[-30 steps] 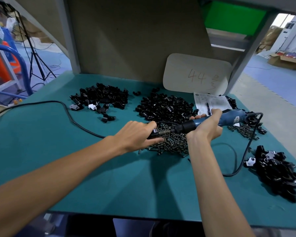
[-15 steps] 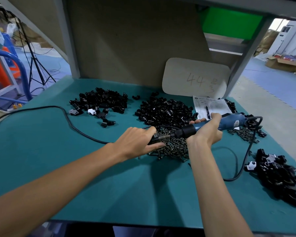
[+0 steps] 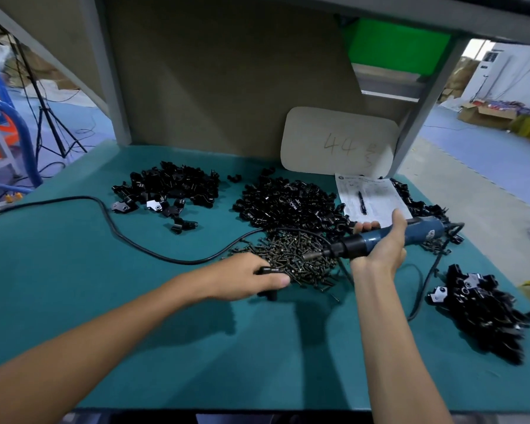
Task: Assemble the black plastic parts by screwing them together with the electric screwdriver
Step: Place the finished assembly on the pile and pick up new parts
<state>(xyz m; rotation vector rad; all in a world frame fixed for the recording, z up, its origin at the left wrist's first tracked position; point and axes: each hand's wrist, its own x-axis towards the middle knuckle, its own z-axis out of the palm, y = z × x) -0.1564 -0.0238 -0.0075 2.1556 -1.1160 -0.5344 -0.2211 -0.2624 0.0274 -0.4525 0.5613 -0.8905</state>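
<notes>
My right hand [image 3: 383,244] grips the blue electric screwdriver [image 3: 423,232], held level with its bit pointing left over the pile of dark screws [image 3: 294,255]. My left hand [image 3: 242,278] holds a black plastic part [image 3: 268,293] low above the teal table [image 3: 135,316], at the near left edge of the screw pile. The bit and the part are apart. Piles of black plastic parts lie at the back left [image 3: 169,186], in the middle [image 3: 288,201] and at the right [image 3: 484,313].
The screwdriver's black cable [image 3: 114,228] runs across the table to the left, and another loop lies at the right. A paper sheet with a pen [image 3: 367,197] and a white board [image 3: 337,142] stand at the back. Grey shelf posts flank the bench.
My left hand has pulled the black part away from the screwdriver bit, down and to the left toward the table. My right hand with the screwdriver has stayed nearly in place.
</notes>
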